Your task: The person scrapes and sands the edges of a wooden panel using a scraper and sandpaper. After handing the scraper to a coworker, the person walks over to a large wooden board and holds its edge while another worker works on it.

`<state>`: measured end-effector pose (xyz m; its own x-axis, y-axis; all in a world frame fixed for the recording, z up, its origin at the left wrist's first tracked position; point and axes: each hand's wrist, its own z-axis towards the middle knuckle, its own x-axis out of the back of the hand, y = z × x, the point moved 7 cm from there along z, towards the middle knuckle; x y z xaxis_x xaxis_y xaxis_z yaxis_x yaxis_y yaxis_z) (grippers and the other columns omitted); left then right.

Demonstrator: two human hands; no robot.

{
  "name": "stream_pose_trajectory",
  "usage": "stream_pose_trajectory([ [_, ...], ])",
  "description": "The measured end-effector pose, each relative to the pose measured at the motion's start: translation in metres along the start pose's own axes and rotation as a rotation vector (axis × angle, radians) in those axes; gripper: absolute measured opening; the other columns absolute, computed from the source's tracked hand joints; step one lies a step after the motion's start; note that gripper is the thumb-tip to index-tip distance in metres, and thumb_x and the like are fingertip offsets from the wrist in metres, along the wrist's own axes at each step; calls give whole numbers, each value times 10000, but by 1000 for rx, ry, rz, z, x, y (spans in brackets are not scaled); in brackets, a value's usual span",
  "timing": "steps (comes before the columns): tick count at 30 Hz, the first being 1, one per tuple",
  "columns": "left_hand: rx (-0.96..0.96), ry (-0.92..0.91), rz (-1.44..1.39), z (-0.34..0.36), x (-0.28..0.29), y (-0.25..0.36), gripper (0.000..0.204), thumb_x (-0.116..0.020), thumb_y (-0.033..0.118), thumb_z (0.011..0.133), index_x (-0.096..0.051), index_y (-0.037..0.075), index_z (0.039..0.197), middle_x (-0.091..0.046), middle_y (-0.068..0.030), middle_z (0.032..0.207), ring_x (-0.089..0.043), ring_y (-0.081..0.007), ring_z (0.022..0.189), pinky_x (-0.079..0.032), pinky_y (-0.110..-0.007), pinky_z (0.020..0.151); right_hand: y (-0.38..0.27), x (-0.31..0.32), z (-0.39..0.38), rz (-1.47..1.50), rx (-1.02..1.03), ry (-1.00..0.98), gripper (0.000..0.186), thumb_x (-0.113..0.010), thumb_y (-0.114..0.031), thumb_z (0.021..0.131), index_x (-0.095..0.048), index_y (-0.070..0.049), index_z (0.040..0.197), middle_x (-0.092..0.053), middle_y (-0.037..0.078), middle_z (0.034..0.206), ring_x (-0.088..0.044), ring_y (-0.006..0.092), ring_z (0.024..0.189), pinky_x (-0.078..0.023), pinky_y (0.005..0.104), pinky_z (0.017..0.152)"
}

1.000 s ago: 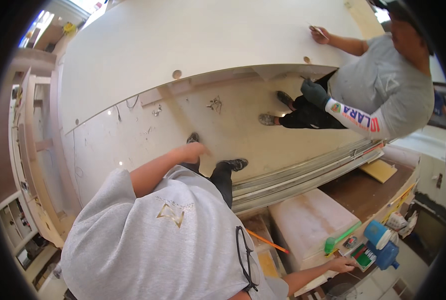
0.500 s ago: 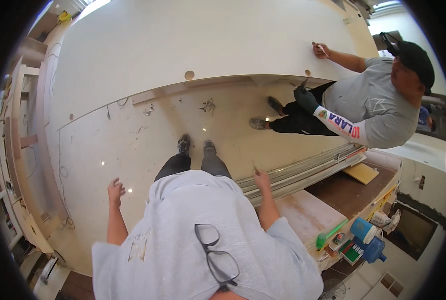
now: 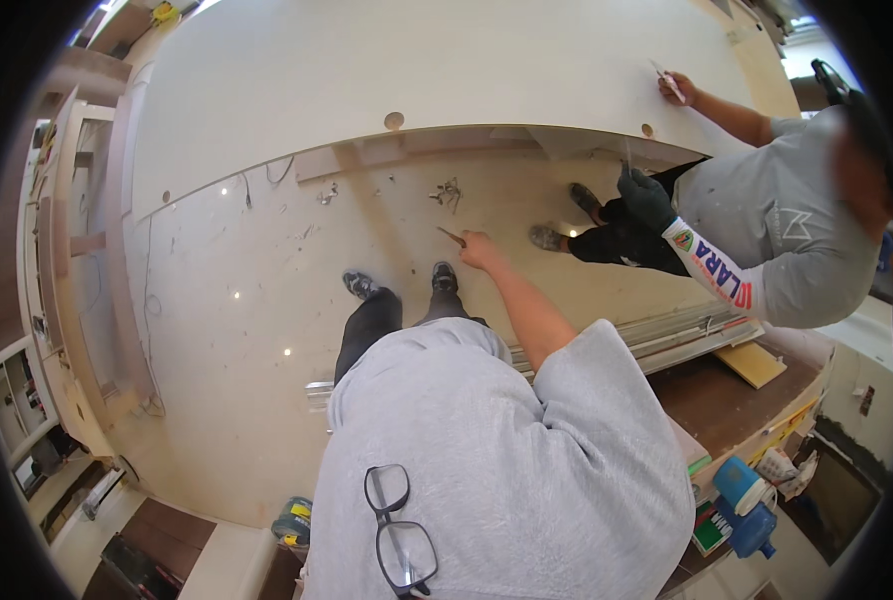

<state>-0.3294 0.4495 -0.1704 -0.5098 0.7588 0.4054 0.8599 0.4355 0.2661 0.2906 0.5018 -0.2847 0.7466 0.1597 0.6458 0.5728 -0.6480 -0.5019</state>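
Near the middle of the view, over a glossy cream floor point(image 3: 202, 430), the wearer's bare right hand point(image 3: 480, 250) reaches out at the end of a straight forearm. Its fingers are closed around one end of a slim, dark tool point(image 3: 451, 237), too small here to name for certain. The tool's long axis runs on a slant: the free, narrow tip points forward and to the wearer's left, while the other end disappears into the fingers. The visible length therefore lies wholly beyond the grip, on its forward left side, tapering away from the knuckles. The tip appears just short of a small tangle of metal scraps point(image 3: 447, 192) on the floor. The left hand is out of view, so its grip cannot be told.

Beyond, a large white panel point(image 3: 527, 60) with a round hole point(image 3: 395, 121) near its closer edge spans the top of the scene. At the right stands a co-worker in a grey shirt point(image 3: 767, 220), whose bare hand point(image 3: 678, 89) holds a thin, pale object over the panel and whose dark-gloved hand point(image 3: 647, 199) grips something narrow. Eyeglasses point(image 3: 382, 535) hang on the wearer's grey shirt point(image 3: 517, 450).
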Motion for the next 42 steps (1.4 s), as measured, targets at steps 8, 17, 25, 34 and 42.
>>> stream_pose_trajectory([
  [8, 38, 35, -107, 1, 15, -23, 456, -673, 50, 902, -639, 62, 1356, -710, -140, 1129, -686, -226, 847, -583, -348, 721, 34, -39, -47, -108, -103, -104, 326, -632, -213, 832, -690, -18, 1087, -712, 271, 1081, -673, 449, 1068, -536, 520, 928],
  [17, -79, -4, -29, 53, 61, -42, 456, -671, 40, 897, -645, 65, 1352, -712, -149, 1149, -691, -230, 867, -585, -351, 737, 23, -83, -114, -13, -293, -77, 272, -620, -182, 841, -667, -10, 1046, -696, 178, 733, -697, 285, 588, -554, 430, 525],
  [25, -140, -28, 215, 105, 133, -82, 457, -670, 31, 893, -650, 67, 1348, -712, -157, 1166, -696, -233, 885, -586, -353, 751, -84, -107, -111, 191, -455, -68, 278, -644, -248, 902, -648, -14, 1052, -639, 118, 677, -646, 233, 547, -492, 398, 465],
  [34, -54, 90, -716, 164, 227, -136, 606, -643, -64, 836, -588, 70, 1424, -708, -174, 1178, -688, -214, 951, -581, -329, 789, -267, -130, -74, 131, -350, -144, 283, -628, -257, 911, -663, -10, 1045, -616, 88, 669, -635, 208, 532, -480, 372, 447],
  [42, -3, 160, -800, 178, 247, -217, 550, -632, -56, 767, -668, 33, 1309, -694, -92, 771, -672, -173, 610, -556, -314, 549, -282, -203, -8, -246, -117, -319, 450, -642, -355, 835, -735, 52, 1002, -717, 305, 888, -727, 413, 866, -541, 515, 790],
])
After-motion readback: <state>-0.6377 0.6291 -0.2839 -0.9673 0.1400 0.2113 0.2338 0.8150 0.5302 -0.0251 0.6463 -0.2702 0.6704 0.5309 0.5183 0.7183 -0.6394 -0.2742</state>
